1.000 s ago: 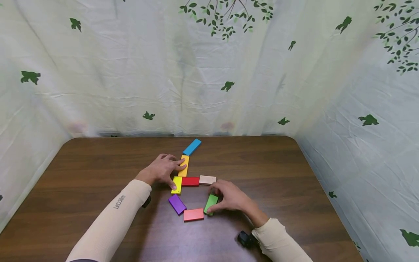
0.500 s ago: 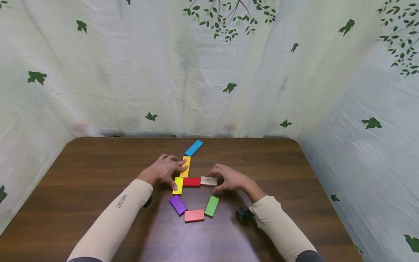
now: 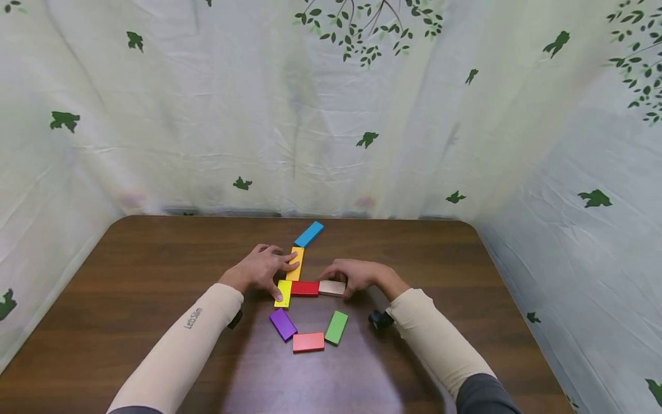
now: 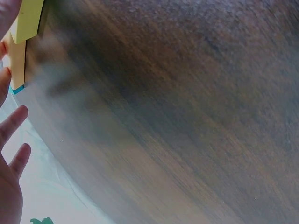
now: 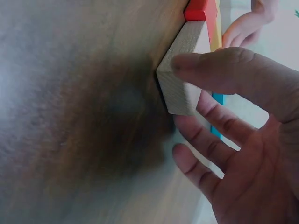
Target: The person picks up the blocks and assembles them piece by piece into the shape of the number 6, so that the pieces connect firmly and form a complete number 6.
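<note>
My left hand [image 3: 260,269] spreads over two flat domino-like blocks. Its thumb rests on the yellow block [image 3: 285,287], while fingers touch the orange block [image 3: 293,275] just beyond. My right hand [image 3: 361,276] pinches the pale wooden block [image 3: 331,289]; in the right wrist view, the thumb lies on one face of that wooden block [image 5: 184,74] with fingers behind it. Between the yellow and wooden blocks lies the red block [image 3: 305,289], end to end with the wooden one. In the left wrist view, the yellow block [image 4: 27,21] shows at the top left corner.
A blue block [image 3: 309,234] slants away from the orange one's far end. Nearer me, the purple [image 3: 283,325], salmon-red [image 3: 308,343] and green [image 3: 337,328] blocks form an open curve on the brown table [image 3: 176,259]. A pale printed curtain [image 3: 331,178] hangs behind the table.
My right hand has let go of the green block, moved up and away from me, and taken the pale wooden block between thumb and fingers. The left hand has stayed put.
</note>
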`<action>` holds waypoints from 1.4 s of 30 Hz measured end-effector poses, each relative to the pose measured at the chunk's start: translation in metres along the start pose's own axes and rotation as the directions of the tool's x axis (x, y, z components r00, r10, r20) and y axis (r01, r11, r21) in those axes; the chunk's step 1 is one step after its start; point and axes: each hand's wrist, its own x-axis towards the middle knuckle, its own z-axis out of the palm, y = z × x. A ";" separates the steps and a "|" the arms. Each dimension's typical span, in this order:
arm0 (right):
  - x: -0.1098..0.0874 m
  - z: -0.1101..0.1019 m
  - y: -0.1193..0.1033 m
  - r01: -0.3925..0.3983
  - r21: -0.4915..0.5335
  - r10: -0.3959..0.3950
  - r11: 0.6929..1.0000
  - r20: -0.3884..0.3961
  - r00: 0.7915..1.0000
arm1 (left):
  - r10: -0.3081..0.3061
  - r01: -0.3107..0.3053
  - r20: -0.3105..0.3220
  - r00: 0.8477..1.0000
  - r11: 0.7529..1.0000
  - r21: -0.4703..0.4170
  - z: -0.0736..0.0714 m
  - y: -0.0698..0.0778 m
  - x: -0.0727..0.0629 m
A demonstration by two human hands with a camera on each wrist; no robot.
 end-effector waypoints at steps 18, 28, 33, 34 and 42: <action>0.004 -0.002 -0.001 -0.038 -0.012 0.039 0.999 0.046 0.998 | -0.002 0.002 0.007 1.000 1.000 -0.012 0.000 0.001 0.001; 0.002 0.005 0.004 -0.008 0.021 0.008 1.000 0.007 1.000 | 0.004 -0.004 0.001 1.000 1.000 -0.013 0.000 0.000 0.002; -0.001 0.008 0.004 0.003 0.046 -0.003 0.999 -0.007 1.000 | 0.001 -0.001 -0.004 1.000 1.000 -0.005 0.001 -0.001 0.003; -0.002 0.008 0.003 0.008 0.051 -0.007 0.999 -0.010 1.000 | -0.001 0.001 -0.004 1.000 1.000 -0.003 0.001 -0.001 0.003; -0.004 0.013 0.003 0.040 0.034 -0.038 0.999 -0.047 0.998 | -0.013 0.013 0.007 1.000 1.000 -0.003 0.001 0.000 0.000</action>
